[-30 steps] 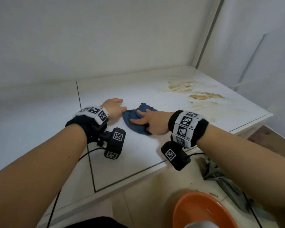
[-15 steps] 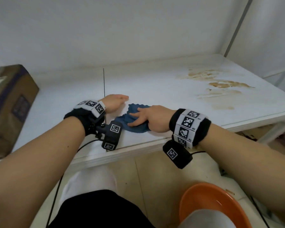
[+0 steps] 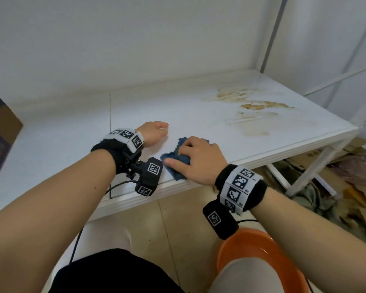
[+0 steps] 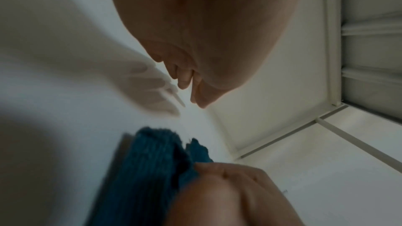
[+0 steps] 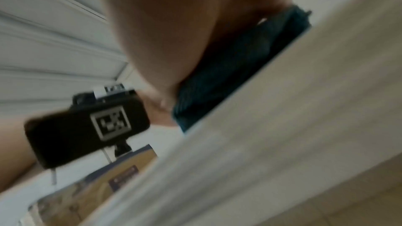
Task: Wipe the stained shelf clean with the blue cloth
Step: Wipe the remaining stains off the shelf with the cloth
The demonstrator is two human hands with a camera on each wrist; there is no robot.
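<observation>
Head view: evenly lit and fairly bright, soft diffuse light, no hard shadows; straight lines bow toward the edges.
Left wrist view: dim and grey; the shelf (image 4: 65, 92) carries a soft smeared shadow, and the blue cloth (image 4: 147, 169) is blurred.
Right wrist view: dim, with strong motion blur throughout; the shelf edge (image 5: 282, 126) is streaked.
</observation>
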